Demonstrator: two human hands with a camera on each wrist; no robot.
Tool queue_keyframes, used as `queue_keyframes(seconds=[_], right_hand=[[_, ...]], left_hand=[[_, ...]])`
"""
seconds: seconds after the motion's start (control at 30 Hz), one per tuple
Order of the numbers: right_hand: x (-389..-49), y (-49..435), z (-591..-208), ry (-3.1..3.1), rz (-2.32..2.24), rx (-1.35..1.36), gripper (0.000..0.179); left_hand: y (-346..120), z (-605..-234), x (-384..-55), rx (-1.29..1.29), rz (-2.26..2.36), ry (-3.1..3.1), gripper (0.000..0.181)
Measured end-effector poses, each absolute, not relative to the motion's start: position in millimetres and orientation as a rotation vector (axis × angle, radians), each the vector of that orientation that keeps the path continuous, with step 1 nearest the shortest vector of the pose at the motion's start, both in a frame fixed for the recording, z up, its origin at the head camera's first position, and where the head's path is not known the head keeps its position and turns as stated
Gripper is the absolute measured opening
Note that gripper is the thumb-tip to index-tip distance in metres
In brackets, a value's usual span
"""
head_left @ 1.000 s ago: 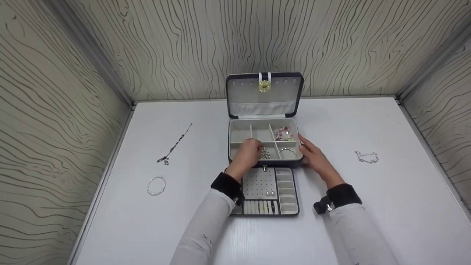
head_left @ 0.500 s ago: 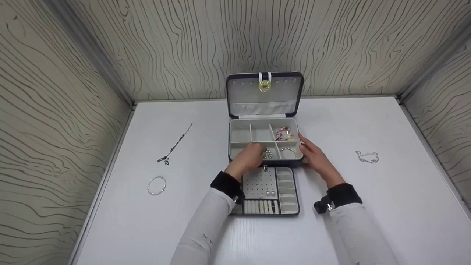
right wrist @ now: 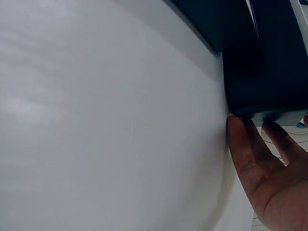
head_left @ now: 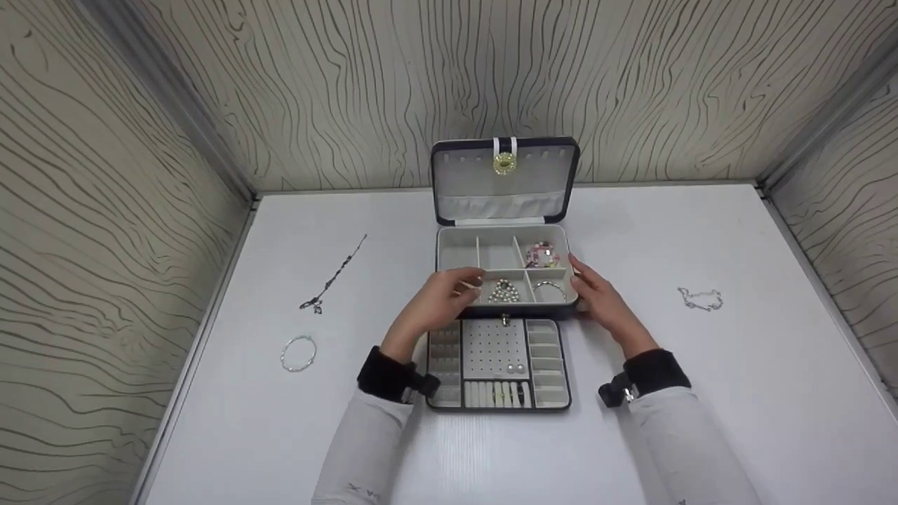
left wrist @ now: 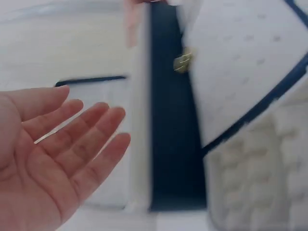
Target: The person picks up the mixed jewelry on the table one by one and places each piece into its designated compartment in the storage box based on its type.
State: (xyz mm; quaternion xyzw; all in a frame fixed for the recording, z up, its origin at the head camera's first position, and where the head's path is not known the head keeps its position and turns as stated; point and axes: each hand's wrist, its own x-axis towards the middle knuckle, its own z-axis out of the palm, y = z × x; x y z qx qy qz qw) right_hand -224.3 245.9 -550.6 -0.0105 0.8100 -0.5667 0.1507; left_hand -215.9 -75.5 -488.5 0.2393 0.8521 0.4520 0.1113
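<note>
A jewelry box [head_left: 505, 311] stands with its lid raised. Over its front left compartment hovers my left hand [head_left: 436, 298], fingers loosely extended and holding nothing; the left wrist view shows its bare palm [left wrist: 53, 168]. A pearl bead bracelet [head_left: 503, 291] lies heaped in the front middle compartment, just right of that hand. My right hand [head_left: 605, 303] rests on the box's right side, and in the right wrist view its straight fingers [right wrist: 240, 139] touch the dark outer wall. A colorful bead bracelet [head_left: 542, 255] and a silver bangle [head_left: 550, 285] occupy the right compartments.
In front of the box lies its lift-out tray [head_left: 495, 351], with pearl earrings [head_left: 515, 368] and rings [head_left: 499, 395]. On the table's left are a dark pendant chain [head_left: 335, 275] and a pale bangle [head_left: 299, 353]. A silver chain bracelet [head_left: 699, 299] lies right.
My left hand has let go of the pearl bead bracelet in the front middle compartment, moved left and loosened its fingers. My right hand has stayed at the box's side.
</note>
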Motion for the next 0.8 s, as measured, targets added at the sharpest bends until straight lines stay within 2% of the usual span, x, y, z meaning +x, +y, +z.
queue_keyframes(seconds=[0.13, 0.27, 0.5, 0.8], right_hand=[[-224.9, 246.6, -550.3, 2.304, -1.643, -0.020, 0.055], [-225.2, 247.4, -551.3, 2.292, -1.641, -0.013, 0.055], [-226.3, 246.1, -553.1, 2.310, -1.608, 0.007, 0.056], [-227.0, 246.2, -551.9, 2.255, -1.656, 0.016, 0.055]], left_hand=[[-115.5, -483.3, -209.4, 0.594, 1.441, 2.599, 0.036], [-155.7, -486.7, -200.8, 0.374, 1.442, 2.742, 0.038], [-213.1, -497.1, -182.3, 0.007, 1.136, 2.903, 0.057], [-263.6, -520.7, -164.5, -0.349, 0.744, 2.977, 0.060]])
